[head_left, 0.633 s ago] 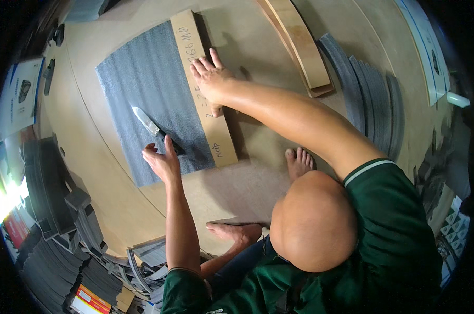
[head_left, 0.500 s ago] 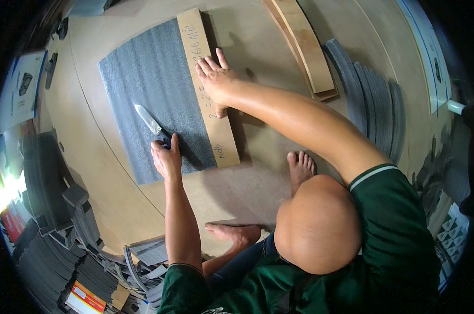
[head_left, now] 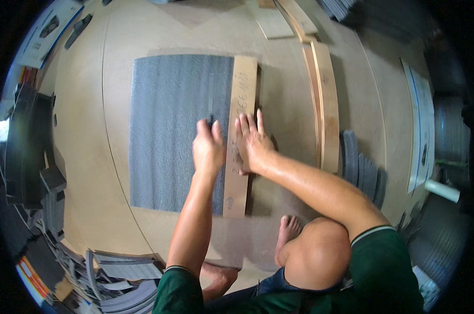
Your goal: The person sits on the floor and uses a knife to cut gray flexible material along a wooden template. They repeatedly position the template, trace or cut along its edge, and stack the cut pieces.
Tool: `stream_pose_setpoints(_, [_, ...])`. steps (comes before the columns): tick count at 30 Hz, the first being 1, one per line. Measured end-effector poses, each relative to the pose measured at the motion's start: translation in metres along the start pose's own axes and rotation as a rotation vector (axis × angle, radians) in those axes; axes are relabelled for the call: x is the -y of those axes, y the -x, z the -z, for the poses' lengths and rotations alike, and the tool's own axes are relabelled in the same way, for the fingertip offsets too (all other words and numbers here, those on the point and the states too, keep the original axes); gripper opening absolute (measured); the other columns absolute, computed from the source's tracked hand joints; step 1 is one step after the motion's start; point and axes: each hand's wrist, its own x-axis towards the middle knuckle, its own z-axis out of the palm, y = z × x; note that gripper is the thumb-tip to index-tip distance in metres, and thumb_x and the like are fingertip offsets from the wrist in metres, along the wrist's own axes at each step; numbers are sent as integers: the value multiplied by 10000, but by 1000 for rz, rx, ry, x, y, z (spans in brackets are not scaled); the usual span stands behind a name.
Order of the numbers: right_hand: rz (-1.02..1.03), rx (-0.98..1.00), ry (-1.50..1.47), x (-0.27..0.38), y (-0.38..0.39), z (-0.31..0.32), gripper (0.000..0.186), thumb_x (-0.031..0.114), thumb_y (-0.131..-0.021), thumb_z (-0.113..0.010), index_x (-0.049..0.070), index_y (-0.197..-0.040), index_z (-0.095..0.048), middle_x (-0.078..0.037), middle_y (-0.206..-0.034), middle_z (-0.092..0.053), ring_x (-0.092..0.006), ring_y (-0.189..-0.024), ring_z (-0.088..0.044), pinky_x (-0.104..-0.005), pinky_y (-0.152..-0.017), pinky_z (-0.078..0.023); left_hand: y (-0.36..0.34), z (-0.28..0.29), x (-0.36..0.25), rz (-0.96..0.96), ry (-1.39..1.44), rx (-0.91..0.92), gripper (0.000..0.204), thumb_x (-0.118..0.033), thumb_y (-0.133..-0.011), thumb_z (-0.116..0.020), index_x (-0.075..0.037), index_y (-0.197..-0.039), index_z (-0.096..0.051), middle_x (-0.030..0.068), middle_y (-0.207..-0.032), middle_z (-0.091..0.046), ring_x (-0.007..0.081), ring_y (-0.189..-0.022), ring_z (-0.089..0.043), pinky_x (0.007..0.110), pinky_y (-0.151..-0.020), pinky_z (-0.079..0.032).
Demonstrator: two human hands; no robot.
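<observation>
A grey foam sheet [head_left: 169, 136] lies flat on the work surface in front of me. Along its right edge rests a straight wooden bar [head_left: 236, 196] with handwriting on it. My left hand [head_left: 208, 149] is closed around the dark handle of a knife [head_left: 211, 94], above the foam and just left of the bar. The knife's blade looks thin and blurred, pointing away from me. On the bar, my right hand [head_left: 255, 146] presses down flat with its fingers spread. Its palm side is hidden.
More wooden strips [head_left: 327, 104] lie to the right, with curved grey foam pieces [head_left: 362, 167] beside them. Foam offcuts [head_left: 124, 267] pile up at the lower left. My bare foot [head_left: 288, 230] is near the bar's close end. A white panel [head_left: 417, 125] lies far right.
My left hand has carried the knife rightward across the foam to beside the bar, and the blade has turned to run along it. My right hand stays on the bar. The view has shifted.
</observation>
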Motion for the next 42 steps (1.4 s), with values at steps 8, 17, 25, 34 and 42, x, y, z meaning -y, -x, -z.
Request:
stream_pose_setpoints(8, [66, -48, -103, -11, 4, 13, 1412, 703, -616, -887, -171, -1557, -299, -351, -1618, -348, -474, -1514, -347, -640, -1280, -183, -100, -35, -88, 93, -114, 186, 409, -356, -1118, -403, 14, -1152, -572, 336, -1048, -737, 520, -1025, -721, 595, -915, -564])
stream_pose_setpoints(17, [82, -174, -299, -12, 3, -5, 1331, 552, -582, -947, -178, -1520, -345, -374, -1595, -352, -473, -1514, -345, -630, -1279, -205, -117, -38, -98, 140, -129, 287, 378, -316, -1094, -440, 19, -1187, -589, 321, -1115, -735, 492, -1080, -718, 563, -948, -565])
stream_pose_setpoints(25, [62, -87, -240, -10, 3, -1, 1361, 636, -600, -915, -123, -1567, -331, -331, -1645, -316, -476, -1551, -285, -640, -1291, -143, -106, -41, -77, 140, -150, 341, 379, -327, -1095, -465, 27, -1143, -592, 323, -1074, -738, 505, -1044, -721, 569, -909, -580])
stream_pose_setpoints(34, [-31, -84, -54, -1, 1, 2, 1316, 549, -661, -905, -86, -1623, -269, -269, -1691, -305, -401, -1583, -287, -663, -1296, -95, 54, 1, 5, 174, -208, 443, 365, -343, -1110, -445, 9, -1059, -527, 378, -901, -708, 576, -880, -704, 645, -780, -569])
stream_pose_setpoints(42, [-60, -56, -116, 3, 6, 1, 1444, 633, -560, -962, -74, -1620, -281, -263, -1687, -311, -390, -1570, -318, -656, -1302, -104, 199, 37, 72, 261, -279, 535, 317, -329, -1103, -472, -14, -1066, -459, 369, -799, -683, 593, -780, -678, 668, -708, -549])
